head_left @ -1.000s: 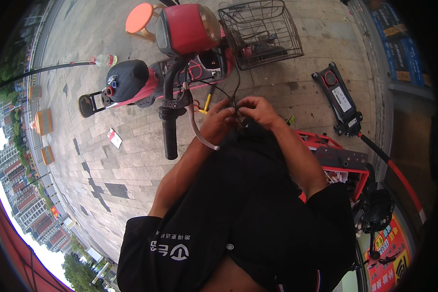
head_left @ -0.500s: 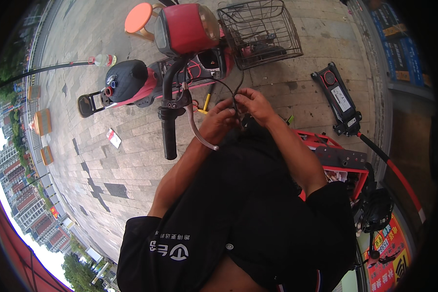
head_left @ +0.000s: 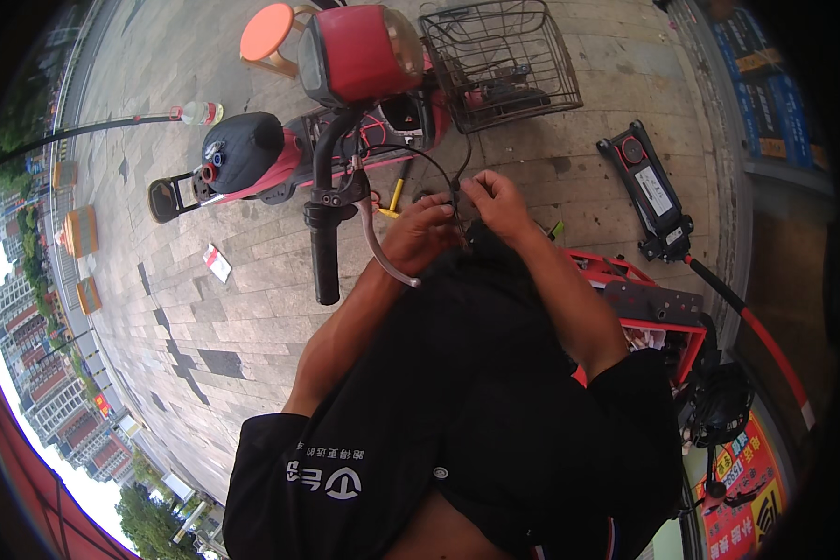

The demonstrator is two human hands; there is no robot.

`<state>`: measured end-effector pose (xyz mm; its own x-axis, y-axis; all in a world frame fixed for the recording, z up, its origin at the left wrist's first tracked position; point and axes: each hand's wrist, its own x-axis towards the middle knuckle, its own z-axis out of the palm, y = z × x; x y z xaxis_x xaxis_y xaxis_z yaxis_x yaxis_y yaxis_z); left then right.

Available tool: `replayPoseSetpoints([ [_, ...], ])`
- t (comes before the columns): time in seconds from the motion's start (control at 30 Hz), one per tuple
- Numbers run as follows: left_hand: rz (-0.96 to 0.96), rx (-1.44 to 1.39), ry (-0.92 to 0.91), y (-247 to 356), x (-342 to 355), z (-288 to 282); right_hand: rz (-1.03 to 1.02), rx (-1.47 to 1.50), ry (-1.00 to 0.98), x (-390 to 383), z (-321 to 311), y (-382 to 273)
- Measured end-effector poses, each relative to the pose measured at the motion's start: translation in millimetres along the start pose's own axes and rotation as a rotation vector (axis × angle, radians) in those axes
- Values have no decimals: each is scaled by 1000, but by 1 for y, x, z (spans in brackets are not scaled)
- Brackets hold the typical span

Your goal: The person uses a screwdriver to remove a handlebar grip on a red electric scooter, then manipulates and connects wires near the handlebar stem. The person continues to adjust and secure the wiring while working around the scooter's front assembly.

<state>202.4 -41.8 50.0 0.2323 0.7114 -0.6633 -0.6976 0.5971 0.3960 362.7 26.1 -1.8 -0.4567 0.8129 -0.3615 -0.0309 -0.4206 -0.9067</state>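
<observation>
Just right of the silver brake lever [head_left: 381, 250] on a red scooter [head_left: 359, 56], a thin black cable [head_left: 465, 161] runs down between two bare hands. The right hand [head_left: 502, 207] pinches it, thumb and forefinger together; the left hand [head_left: 424, 231] curls beside it, whether gripping I cannot tell. Steady support and some slack would probably avoid kinks.

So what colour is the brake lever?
The brake lever is silver-grey; it shows best in the head view.

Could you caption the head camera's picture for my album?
Left hand and right hand at a black cable, beside a red scooter on outdoor paving.
</observation>
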Motion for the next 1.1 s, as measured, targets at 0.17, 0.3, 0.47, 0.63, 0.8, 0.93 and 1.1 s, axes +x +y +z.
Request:
replayPoseSetpoints([
  [0.17, 11, 3, 29, -1, 3, 0, 121, -174, -198, -27, -14, -17],
  [0.3, 29, 58, 102, -2, 5, 4, 152, -135, -327, -31, -11, -22],
  [0.47, 49, 116, 139, -3, 4, 11, 164, 40, -314, -30, -12, -26],
  [0.63, 88, 117, 114, -6, 2, 8, 220, 497, -252, -30, -26, -30],
  [0.8, 77, 255, 90, -5, 2, 8, 272, 570, -269, -26, -40, -30],
  [0.93, 100, 149, 64, -3, -2, 16, 302, 368, -311, -29, -46, -23],
  [1.1, 152, 19, 11, 0, -4, 20, 250, 425, -262, -28, -44, -11],
])
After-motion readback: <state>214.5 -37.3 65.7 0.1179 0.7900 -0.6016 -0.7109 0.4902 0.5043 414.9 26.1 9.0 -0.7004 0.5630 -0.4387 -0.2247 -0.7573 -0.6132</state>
